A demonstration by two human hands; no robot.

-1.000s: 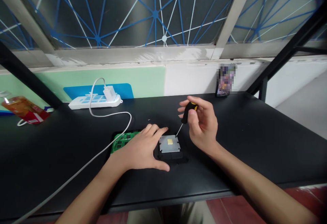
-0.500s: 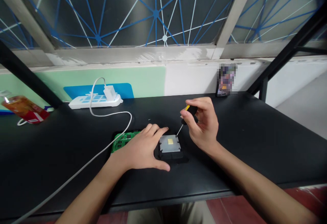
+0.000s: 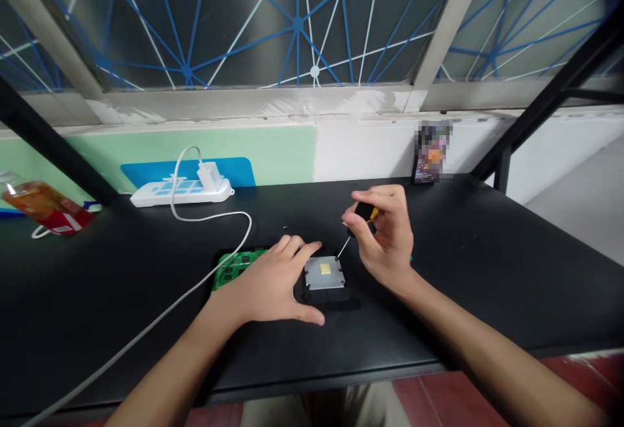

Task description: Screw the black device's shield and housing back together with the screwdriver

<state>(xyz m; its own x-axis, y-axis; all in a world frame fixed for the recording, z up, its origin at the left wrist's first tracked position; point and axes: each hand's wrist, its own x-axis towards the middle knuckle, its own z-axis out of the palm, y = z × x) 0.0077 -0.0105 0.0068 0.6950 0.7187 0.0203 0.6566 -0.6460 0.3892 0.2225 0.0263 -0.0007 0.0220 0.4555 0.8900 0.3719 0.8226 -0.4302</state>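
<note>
My right hand [image 3: 389,238] grips a black and yellow screwdriver [image 3: 364,211] between thumb and fingers. Its thin shaft slants down to the upper right corner of a silvery metal plate [image 3: 316,279], which has a pale yellow square pad [image 3: 325,269] near its middle. The plate sits on a black device housing [image 3: 331,296]. My left hand [image 3: 273,284] lies over the housing's left side, thumb and fingers spread around the plate. Beneath and left of this hand shows a green circuit board [image 3: 229,274], partly covered by it.
A white cable [image 3: 160,320] runs across the black table [image 3: 468,284] to a plug in the white power strip [image 3: 146,198]. A bottle with a red label [image 3: 53,209] lies at the left. A phone [image 3: 429,154] leans against the back wall.
The screwdriver handle has turned in my right fingers, its yellow part now on the other side. That hand has shifted slightly left. My left hand stays put.
</note>
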